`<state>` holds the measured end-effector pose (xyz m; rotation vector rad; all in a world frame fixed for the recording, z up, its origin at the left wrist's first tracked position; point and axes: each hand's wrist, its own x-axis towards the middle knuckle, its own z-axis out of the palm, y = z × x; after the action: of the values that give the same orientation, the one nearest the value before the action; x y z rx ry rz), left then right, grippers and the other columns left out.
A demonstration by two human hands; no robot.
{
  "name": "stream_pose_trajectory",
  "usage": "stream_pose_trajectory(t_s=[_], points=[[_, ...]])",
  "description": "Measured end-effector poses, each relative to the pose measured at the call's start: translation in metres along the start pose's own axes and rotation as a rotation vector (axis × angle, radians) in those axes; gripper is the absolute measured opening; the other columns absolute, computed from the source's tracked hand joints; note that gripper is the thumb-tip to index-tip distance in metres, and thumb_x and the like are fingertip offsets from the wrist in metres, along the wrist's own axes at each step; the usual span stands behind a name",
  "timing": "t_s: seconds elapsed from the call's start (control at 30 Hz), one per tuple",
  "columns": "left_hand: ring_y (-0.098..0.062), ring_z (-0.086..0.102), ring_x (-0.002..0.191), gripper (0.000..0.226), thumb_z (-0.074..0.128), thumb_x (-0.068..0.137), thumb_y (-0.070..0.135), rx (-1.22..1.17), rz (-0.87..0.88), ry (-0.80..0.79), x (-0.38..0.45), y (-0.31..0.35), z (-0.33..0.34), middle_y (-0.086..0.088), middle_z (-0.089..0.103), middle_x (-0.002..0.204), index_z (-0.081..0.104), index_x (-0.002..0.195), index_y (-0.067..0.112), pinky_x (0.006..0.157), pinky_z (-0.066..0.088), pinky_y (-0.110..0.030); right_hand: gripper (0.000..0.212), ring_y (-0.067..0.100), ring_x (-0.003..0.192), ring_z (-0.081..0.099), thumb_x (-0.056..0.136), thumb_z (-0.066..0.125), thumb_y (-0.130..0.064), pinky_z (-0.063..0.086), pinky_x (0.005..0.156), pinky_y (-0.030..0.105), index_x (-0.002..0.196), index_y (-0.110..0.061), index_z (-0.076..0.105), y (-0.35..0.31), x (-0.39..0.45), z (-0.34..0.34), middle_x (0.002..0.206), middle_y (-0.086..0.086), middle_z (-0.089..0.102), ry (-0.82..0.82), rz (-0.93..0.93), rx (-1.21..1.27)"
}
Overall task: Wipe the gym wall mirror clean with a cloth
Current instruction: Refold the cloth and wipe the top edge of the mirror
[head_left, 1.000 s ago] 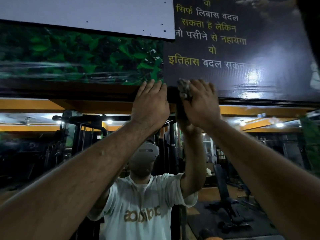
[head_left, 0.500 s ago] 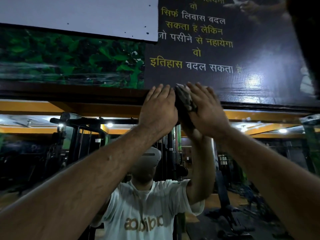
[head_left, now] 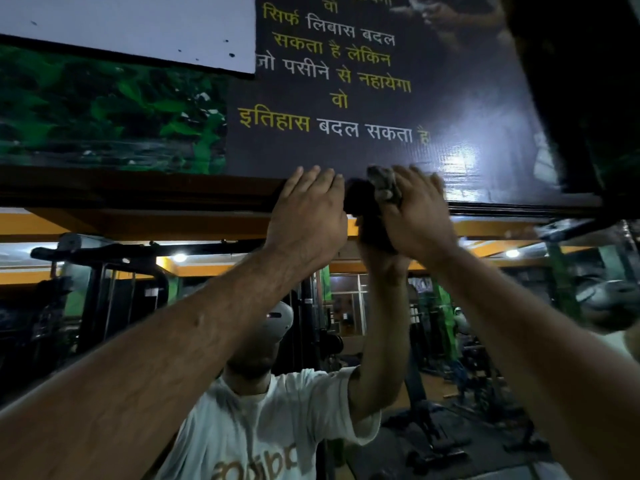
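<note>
The wall mirror (head_left: 104, 306) fills the lower half of the view and reflects a person in a white shirt with both arms raised. My left hand (head_left: 308, 216) lies flat with straight fingers against the mirror's top edge and its dark wooden frame (head_left: 138, 192). Just to the right, my right hand (head_left: 415, 213) presses a crumpled grey cloth (head_left: 382, 185) onto the top edge of the glass. The cloth shows only between the two hands; the rest is hidden under my palm.
Above the frame hangs a dark banner (head_left: 346, 81) with yellow and white script, beside a green leaf picture (head_left: 104, 109) and a white panel (head_left: 131, 26). The mirror reflects gym machines, benches and ceiling lights.
Both hands stay together at the mirror's top edge. The view has drifted, so the banner sits more to the left and lower; the cloth hand shifted slightly along the edge.
</note>
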<state>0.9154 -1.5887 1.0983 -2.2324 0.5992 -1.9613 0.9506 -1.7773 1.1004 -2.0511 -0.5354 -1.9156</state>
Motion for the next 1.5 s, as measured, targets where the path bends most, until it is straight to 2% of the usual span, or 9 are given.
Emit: stream_pose_trajectory(t_s=[0.13,0.27,0.47,0.63,0.83,1.03,1.2,1.4,1.5], points=[[-0.023,0.031,0.149,0.052,0.036,0.104,0.027,-0.02,-0.03,0.011,0.01,0.018,0.007,-0.008,0.043,0.156,0.042,0.151,0.008,0.127,0.003,-0.04,0.071,0.029,0.149,0.04,0.089,0.035,-0.04,0.021,0.126,0.053,0.153,-0.016,0.051,0.009,-0.011,0.0,0.154,0.008,0.054,-0.061,-0.151,0.057],[-0.023,0.031,0.149,0.051,0.037,0.105,0.028,-0.008,-0.047,0.007,0.016,0.039,0.016,-0.007,0.042,0.157,0.041,0.152,0.008,0.127,0.002,-0.041,0.071,0.031,0.137,0.052,0.093,0.026,-0.054,0.028,0.12,0.053,0.143,-0.016,0.06,0.044,0.002,-0.015,0.141,0.008,0.063,-0.014,0.008,0.029],[-0.023,0.032,0.148,0.05,0.036,0.104,0.023,0.008,-0.103,0.014,0.026,0.06,0.025,-0.008,0.045,0.156,0.042,0.151,0.008,0.127,0.005,-0.039,0.073,0.03,0.157,0.027,0.091,0.031,-0.043,0.012,0.13,0.051,0.158,-0.016,0.043,0.051,-0.021,-0.009,0.164,0.009,0.042,-0.031,-0.196,0.072],[-0.023,0.031,0.149,0.048,0.037,0.106,0.021,-0.024,-0.142,-0.003,0.039,0.087,0.031,-0.009,0.042,0.157,0.041,0.152,0.008,0.126,0.007,-0.036,0.061,0.031,0.143,0.049,0.095,0.036,-0.045,0.026,0.123,0.053,0.141,-0.014,0.061,0.087,0.003,-0.023,0.145,0.009,0.062,0.01,-0.039,0.061],[-0.025,0.036,0.145,0.049,0.04,0.1,0.014,-0.067,-0.204,-0.012,0.056,0.12,0.043,-0.011,0.05,0.15,0.047,0.147,0.007,0.127,0.01,-0.038,0.055,0.036,0.139,0.053,0.101,0.039,-0.044,0.028,0.12,0.054,0.14,-0.013,0.062,0.091,-0.008,-0.015,0.138,0.012,0.066,0.084,-0.179,0.048],[-0.028,0.057,0.116,0.037,0.04,0.098,0.009,-0.24,-0.266,0.026,0.061,0.119,0.039,-0.011,0.068,0.118,0.067,0.122,0.008,0.125,0.018,-0.044,0.053,0.032,0.135,0.057,0.098,0.041,-0.04,0.028,0.12,0.049,0.134,-0.013,0.067,0.103,0.0,-0.017,0.133,0.009,0.07,0.074,-0.214,0.119],[-0.024,0.036,0.146,0.045,0.04,0.105,0.016,-0.15,-0.189,0.008,0.061,0.144,0.053,-0.011,0.047,0.154,0.046,0.149,0.007,0.126,0.012,-0.037,0.047,0.033,0.13,0.059,0.094,0.045,-0.035,0.034,0.117,0.057,0.128,-0.014,0.07,0.155,-0.004,-0.023,0.128,0.008,0.072,0.212,-0.043,0.114],[-0.026,0.04,0.142,0.046,0.043,0.099,0.016,-0.094,-0.159,0.045,0.072,0.166,0.067,-0.011,0.053,0.147,0.05,0.144,0.006,0.126,0.014,-0.039,0.063,0.034,0.143,0.048,0.091,0.036,-0.037,0.025,0.123,0.055,0.145,-0.014,0.06,0.155,-0.016,-0.022,0.146,0.012,0.062,0.116,-0.191,0.115],[-0.027,0.039,0.144,0.047,0.044,0.102,0.019,-0.091,-0.155,0.062,0.073,0.176,0.076,-0.013,0.05,0.15,0.048,0.147,0.005,0.126,0.014,-0.039,0.068,0.032,0.139,0.052,0.086,0.035,-0.04,0.025,0.124,0.049,0.143,-0.014,0.062,0.189,-0.01,-0.034,0.142,0.009,0.064,0.118,-0.136,0.11]])
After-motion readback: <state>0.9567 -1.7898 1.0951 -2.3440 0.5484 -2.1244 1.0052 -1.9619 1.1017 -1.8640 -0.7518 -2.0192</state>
